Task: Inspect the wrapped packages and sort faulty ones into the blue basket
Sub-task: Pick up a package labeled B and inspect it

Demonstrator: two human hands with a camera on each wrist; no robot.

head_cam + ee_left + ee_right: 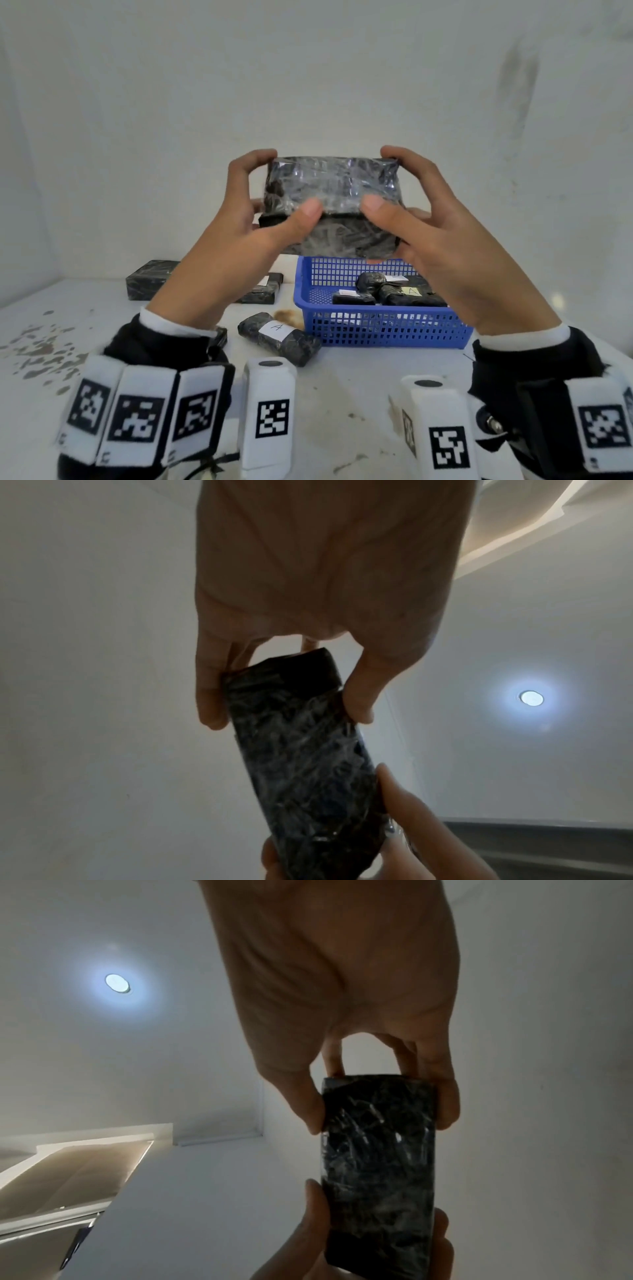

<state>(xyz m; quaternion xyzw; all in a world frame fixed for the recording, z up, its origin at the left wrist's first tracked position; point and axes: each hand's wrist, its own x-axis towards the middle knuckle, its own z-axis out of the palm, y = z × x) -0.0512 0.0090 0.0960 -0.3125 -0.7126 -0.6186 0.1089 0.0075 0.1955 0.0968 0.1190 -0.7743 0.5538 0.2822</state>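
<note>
I hold a black box-shaped package (330,202) wrapped in crinkled clear film up in front of me, above the table. My left hand (239,219) grips its left end, thumb on the near face and fingers over the top. My right hand (421,219) grips its right end the same way. In the left wrist view the package (301,750) sits between thumb and fingers of my left hand (284,696). The right wrist view shows the package (377,1150) pinched by my right hand (383,1104). The blue basket (376,329) stands on the table below, holding several small black packages.
A small wrapped roll labelled A (279,337) lies left of the basket. Two flat black packages (149,279) (262,289) lie at the back left. The white table (342,394) is stained at the left, and a white wall rises close behind.
</note>
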